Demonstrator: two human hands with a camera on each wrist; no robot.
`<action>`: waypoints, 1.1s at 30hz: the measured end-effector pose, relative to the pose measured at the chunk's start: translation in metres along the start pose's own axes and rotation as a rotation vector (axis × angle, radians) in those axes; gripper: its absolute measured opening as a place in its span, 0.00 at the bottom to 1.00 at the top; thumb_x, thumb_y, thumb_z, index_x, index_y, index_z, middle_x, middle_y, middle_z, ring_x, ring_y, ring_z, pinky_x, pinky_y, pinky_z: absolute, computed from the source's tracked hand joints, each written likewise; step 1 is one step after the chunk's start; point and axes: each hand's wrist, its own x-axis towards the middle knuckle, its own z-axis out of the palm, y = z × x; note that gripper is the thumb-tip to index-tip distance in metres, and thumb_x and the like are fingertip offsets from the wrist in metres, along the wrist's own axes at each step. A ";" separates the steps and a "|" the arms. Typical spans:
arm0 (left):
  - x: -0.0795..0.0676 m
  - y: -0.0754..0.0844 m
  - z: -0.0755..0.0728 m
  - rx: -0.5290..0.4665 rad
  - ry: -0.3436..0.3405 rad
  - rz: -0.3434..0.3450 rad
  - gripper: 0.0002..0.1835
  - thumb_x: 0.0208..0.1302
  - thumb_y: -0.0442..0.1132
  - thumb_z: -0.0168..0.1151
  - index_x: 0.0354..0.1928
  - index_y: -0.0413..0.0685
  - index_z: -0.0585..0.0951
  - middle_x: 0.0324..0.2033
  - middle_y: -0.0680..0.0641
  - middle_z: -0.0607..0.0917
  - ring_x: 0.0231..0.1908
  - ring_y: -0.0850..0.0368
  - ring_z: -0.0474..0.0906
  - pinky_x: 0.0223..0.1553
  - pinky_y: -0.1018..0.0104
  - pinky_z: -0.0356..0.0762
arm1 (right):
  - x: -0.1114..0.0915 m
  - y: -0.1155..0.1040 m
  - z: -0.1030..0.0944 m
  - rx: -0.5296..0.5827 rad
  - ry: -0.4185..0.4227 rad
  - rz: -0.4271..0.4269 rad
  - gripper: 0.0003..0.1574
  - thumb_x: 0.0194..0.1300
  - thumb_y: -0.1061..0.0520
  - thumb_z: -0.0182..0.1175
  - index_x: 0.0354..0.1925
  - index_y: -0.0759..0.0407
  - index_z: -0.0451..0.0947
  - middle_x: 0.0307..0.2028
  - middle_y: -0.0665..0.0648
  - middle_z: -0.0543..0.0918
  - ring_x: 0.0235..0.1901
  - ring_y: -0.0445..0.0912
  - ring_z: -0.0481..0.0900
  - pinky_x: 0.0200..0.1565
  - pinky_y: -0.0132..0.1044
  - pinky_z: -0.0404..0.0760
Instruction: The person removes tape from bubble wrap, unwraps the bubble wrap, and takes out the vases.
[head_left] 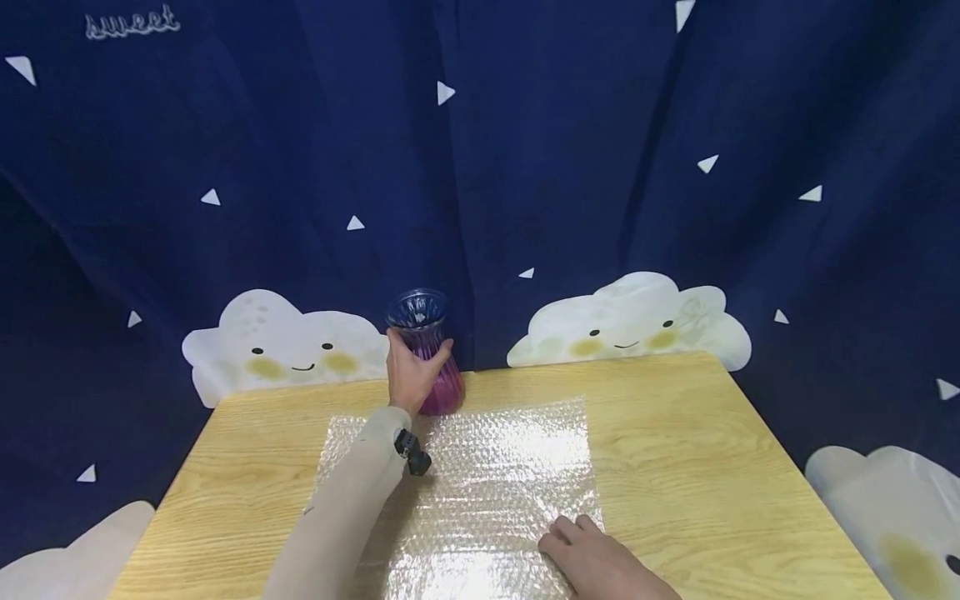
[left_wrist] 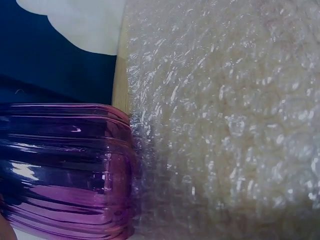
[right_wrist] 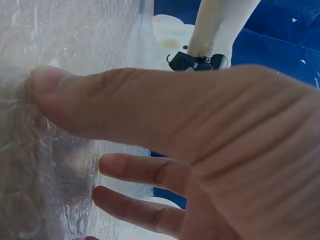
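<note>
A ribbed glass vase point(head_left: 444, 392), blue at its flared rim and pink-purple at the base, stands upright at the far side of the table. My left hand point(head_left: 411, 371) grips its body, the thumb on the right side. In the left wrist view, the vase's lower part point(left_wrist: 70, 175) appears beside the sheet of bubble wrap point(left_wrist: 225, 110). That clear sheet point(head_left: 510, 467) lies flat on the wood. On its near right part rests my right hand point(head_left: 600, 558); in the right wrist view, the thumb point(right_wrist: 100, 102) and fingertips touch the wrap, holding nothing.
The light wooden table point(head_left: 690, 450) runs up to a dark blue curtain point(head_left: 540, 150) with white triangles and smiling clouds. A small black device point(head_left: 412, 452) is strapped on the left wrist.
</note>
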 end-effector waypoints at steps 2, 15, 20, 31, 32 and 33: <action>-0.001 -0.002 0.000 0.006 0.001 0.005 0.47 0.45 0.61 0.74 0.61 0.45 0.62 0.52 0.39 0.79 0.52 0.43 0.80 0.57 0.48 0.80 | 0.000 0.000 0.001 -0.011 0.008 -0.010 0.51 0.46 0.15 0.53 0.52 0.49 0.76 0.51 0.52 0.79 0.41 0.42 0.72 0.35 0.29 0.80; -0.006 0.001 -0.005 0.038 -0.117 -0.074 0.57 0.47 0.67 0.70 0.71 0.47 0.52 0.60 0.39 0.75 0.61 0.42 0.76 0.67 0.45 0.73 | 0.001 0.003 0.000 0.007 -0.026 0.008 0.43 0.42 0.30 0.69 0.53 0.49 0.76 0.54 0.53 0.79 0.44 0.45 0.74 0.39 0.35 0.84; -0.005 0.003 -0.009 0.025 -0.182 -0.069 0.58 0.46 0.67 0.71 0.71 0.50 0.51 0.61 0.40 0.75 0.62 0.43 0.75 0.68 0.46 0.72 | 0.000 0.003 0.000 0.010 -0.017 0.001 0.42 0.44 0.29 0.68 0.53 0.49 0.77 0.53 0.53 0.79 0.42 0.43 0.72 0.37 0.32 0.82; -0.003 0.007 -0.019 0.022 -0.244 -0.083 0.60 0.46 0.69 0.71 0.73 0.53 0.49 0.62 0.40 0.75 0.64 0.43 0.73 0.70 0.46 0.69 | -0.002 -0.002 -0.004 -0.011 0.026 -0.027 0.53 0.43 0.13 0.54 0.52 0.50 0.78 0.50 0.51 0.79 0.41 0.43 0.72 0.35 0.33 0.81; -0.002 0.007 -0.021 0.034 -0.246 -0.080 0.59 0.46 0.69 0.70 0.73 0.52 0.49 0.62 0.39 0.75 0.64 0.43 0.73 0.70 0.46 0.70 | -0.002 -0.002 -0.004 -0.009 0.027 -0.028 0.53 0.43 0.14 0.55 0.52 0.50 0.78 0.50 0.50 0.79 0.41 0.43 0.72 0.34 0.32 0.80; -0.002 0.008 -0.022 0.048 -0.248 -0.075 0.59 0.47 0.69 0.70 0.73 0.52 0.50 0.62 0.39 0.75 0.64 0.42 0.74 0.69 0.46 0.70 | -0.003 -0.002 -0.004 -0.006 0.030 -0.030 0.53 0.43 0.14 0.55 0.52 0.49 0.78 0.50 0.50 0.79 0.41 0.42 0.72 0.34 0.32 0.79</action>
